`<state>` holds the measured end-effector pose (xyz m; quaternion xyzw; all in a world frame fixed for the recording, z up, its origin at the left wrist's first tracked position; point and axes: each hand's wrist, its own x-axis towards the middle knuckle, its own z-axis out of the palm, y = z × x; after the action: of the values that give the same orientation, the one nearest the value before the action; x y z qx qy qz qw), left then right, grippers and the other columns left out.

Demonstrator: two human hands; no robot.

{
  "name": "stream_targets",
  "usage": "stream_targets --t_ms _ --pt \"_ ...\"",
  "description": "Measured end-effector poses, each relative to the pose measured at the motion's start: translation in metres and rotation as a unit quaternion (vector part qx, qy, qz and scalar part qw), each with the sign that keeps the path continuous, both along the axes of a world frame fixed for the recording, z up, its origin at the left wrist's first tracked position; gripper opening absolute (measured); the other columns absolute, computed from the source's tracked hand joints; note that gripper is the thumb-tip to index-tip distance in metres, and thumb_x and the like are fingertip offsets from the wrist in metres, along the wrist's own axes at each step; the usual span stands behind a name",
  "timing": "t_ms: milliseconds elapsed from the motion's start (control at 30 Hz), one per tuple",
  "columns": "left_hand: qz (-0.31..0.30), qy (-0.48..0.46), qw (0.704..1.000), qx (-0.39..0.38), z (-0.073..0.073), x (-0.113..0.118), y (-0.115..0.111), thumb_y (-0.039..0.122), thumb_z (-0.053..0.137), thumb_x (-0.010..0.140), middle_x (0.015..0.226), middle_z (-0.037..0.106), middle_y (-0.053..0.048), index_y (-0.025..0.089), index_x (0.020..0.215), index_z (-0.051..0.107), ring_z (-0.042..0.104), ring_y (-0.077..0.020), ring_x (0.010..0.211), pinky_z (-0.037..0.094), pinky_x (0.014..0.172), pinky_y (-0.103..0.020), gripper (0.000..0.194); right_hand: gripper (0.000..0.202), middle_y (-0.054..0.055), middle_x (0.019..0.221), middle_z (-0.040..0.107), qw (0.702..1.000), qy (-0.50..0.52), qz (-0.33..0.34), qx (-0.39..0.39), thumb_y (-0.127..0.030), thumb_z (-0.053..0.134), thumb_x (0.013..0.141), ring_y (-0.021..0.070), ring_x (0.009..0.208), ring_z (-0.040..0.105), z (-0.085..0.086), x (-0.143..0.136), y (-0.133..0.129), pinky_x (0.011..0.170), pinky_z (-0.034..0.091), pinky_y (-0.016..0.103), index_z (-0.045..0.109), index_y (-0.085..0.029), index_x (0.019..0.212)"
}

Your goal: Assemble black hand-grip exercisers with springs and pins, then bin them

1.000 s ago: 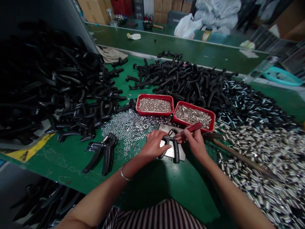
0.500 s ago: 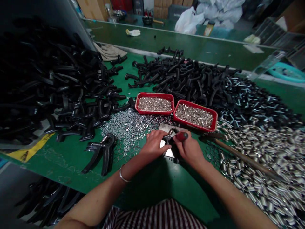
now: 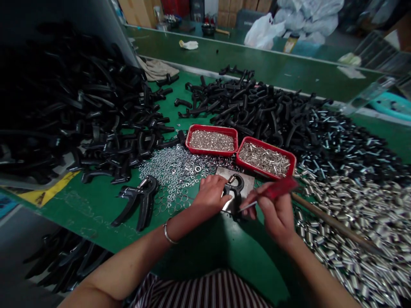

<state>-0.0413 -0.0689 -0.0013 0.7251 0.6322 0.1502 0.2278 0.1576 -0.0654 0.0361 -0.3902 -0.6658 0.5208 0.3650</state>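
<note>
My left hand (image 3: 212, 192) is closed on the left side of a black hand grip strengthener (image 3: 236, 194), which lies on a small metal plate (image 3: 248, 183). A spring shows near the strengthener's curved top. In my right hand (image 3: 278, 216) is a screwdriver with a red handle (image 3: 280, 188), slightly blurred. Its thin shaft points down and left, close to the strengthener's right handle; whether it touches, I cannot tell. Another black grip strengthener (image 3: 146, 203), spring fitted, rests on the green table to the left.
Two red trays (image 3: 212, 152) of small metal parts stand beyond the plate. Loose washers and nuts (image 3: 173, 171) spread to their left. Black handles (image 3: 247, 102) pile up behind and at the left. Springs (image 3: 346, 214) cover the right side, with a wooden stick (image 3: 330, 220) across them.
My right hand has drawn back to the right from the strengthener, and the screwdriver has swung so its shaft shows. My left hand stays on the strengthener. The view has shifted slightly.
</note>
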Motion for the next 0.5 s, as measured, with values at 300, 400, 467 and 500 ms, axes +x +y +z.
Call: stream_targets --t_ms 300,400,467,500 --pt "-0.058 -0.008 0.998 0.012 0.005 -0.01 -0.005 0.043 0.06 0.092 0.134 0.055 -0.011 0.02 0.136 0.051 0.047 -0.0299 0.122 0.035 0.105 -0.046 0.051 0.034 0.007 0.075 0.069 0.872 -0.487 0.004 0.048 -0.05 0.048 0.095 0.0248 0.066 0.066 -0.029 0.08 0.01 0.058 0.045 0.031 0.058 -0.019 0.103" --pt "-0.109 0.004 0.991 0.082 0.018 -0.031 0.022 0.037 0.053 0.097 0.126 0.061 -0.009 0.024 0.132 0.057 0.051 -0.027 0.118 0.038 0.102 -0.044 0.038 0.039 0.012 0.097 0.072 0.844 -0.522 -0.025 0.122 -0.051 0.049 0.096 0.0294 0.086 0.07 -0.014 0.089 0.024 0.069 0.049 0.035 0.059 -0.019 0.116" --pt "-0.092 0.051 0.986 0.128 0.027 -0.048 0.054 0.029 0.05 0.098 0.115 0.066 -0.008 0.023 0.122 0.065 0.055 -0.0258 0.112 0.04 0.099 -0.042 0.029 0.032 0.011 0.107 0.071 0.86 -0.478 -0.047 0.172 -0.043 0.047 0.099 0.0258 0.095 0.069 0.001 0.075 0.035 0.078 0.05 0.034 0.061 -0.021 0.117" --pt "-0.07 0.089 0.984 0.136 0.031 -0.057 0.072 0.025 0.049 0.098 0.112 0.068 -0.009 0.021 0.117 0.068 0.057 -0.0258 0.11 0.041 0.099 -0.042 0.027 0.027 0.01 0.108 0.07 0.867 -0.455 -0.047 0.195 -0.038 0.046 0.1 0.0233 0.096 0.068 0.007 0.061 0.044 0.081 0.049 0.032 0.063 -0.022 0.114"
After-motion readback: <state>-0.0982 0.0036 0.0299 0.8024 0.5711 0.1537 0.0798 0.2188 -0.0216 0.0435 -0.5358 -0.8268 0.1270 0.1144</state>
